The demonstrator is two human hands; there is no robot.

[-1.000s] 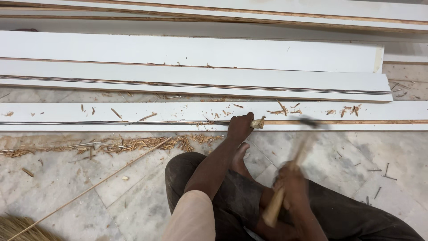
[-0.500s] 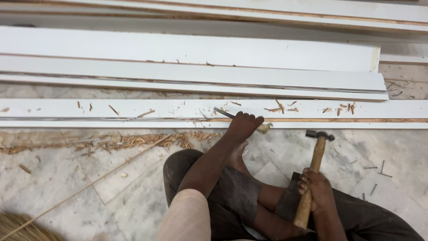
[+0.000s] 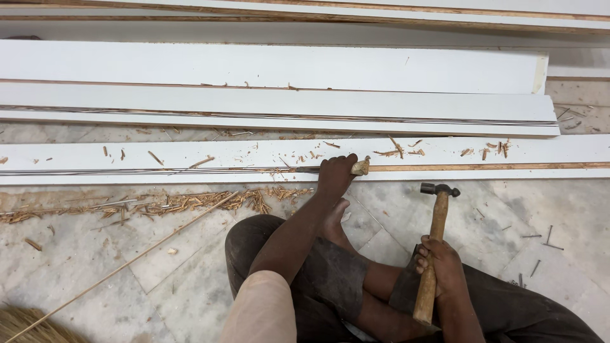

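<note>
My left hand (image 3: pixel 335 175) grips a chisel whose wooden handle end (image 3: pixel 361 167) sticks out to the right; its blade lies along the groove of the nearest white board (image 3: pixel 190 155). My right hand (image 3: pixel 440 265) holds a hammer by its wooden handle (image 3: pixel 432 254), upright, with the dark metal head (image 3: pixel 438 188) raised just below the board's edge and to the right of the chisel. I sit cross-legged on the floor, a bare foot (image 3: pixel 335 219) resting below the chisel hand.
More long white boards (image 3: pixel 273 70) lie stacked beyond. Wood chips (image 3: pixel 190 202) and a thin wooden strip (image 3: pixel 121 267) litter the marble floor on the left. Loose nails (image 3: pixel 540 244) lie at the right. A straw broom (image 3: pixel 32 324) shows at bottom left.
The hammer swung from a lowered, blurred position up and right, then settled upright with its head a little lower. The chisel hand stayed on the board.
</note>
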